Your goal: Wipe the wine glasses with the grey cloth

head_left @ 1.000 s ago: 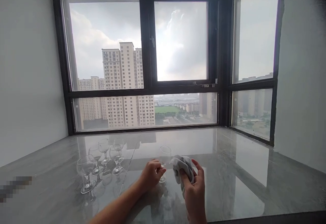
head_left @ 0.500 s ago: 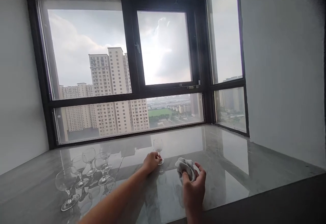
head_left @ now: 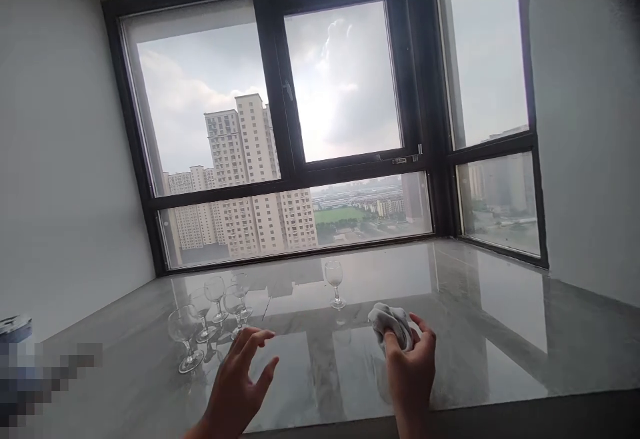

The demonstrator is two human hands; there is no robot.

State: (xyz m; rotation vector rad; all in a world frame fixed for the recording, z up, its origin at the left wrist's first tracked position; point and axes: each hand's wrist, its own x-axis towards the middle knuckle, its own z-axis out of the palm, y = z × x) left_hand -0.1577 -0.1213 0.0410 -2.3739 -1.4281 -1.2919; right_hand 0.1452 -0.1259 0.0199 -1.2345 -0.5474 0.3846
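Note:
My left hand (head_left: 243,369) is open above the sill, its thumb and fingers apart and nothing between them. Just beyond it, to the left, several clear stemmed glasses stand upright in a group; the nearest glass (head_left: 184,331) is at the group's front left, and another glass (head_left: 215,294) stands farther back. My fingers partly cover the base of one glass. A lone stemmed glass (head_left: 334,280) stands upright near the middle, apart from both hands. My right hand (head_left: 413,359) grips a bunched pale grey cloth (head_left: 387,322) over the sill.
The glossy grey stone sill (head_left: 465,319) reflects the window and the glasses. Dark window frames (head_left: 295,182) rise behind it, with a wall (head_left: 585,159) on the right. At the lower left edge is a partly blurred object (head_left: 17,329).
My left hand has let go of the lone glass and drawn back left toward the group. My right hand still holds the cloth. The camera view has turned to the left.

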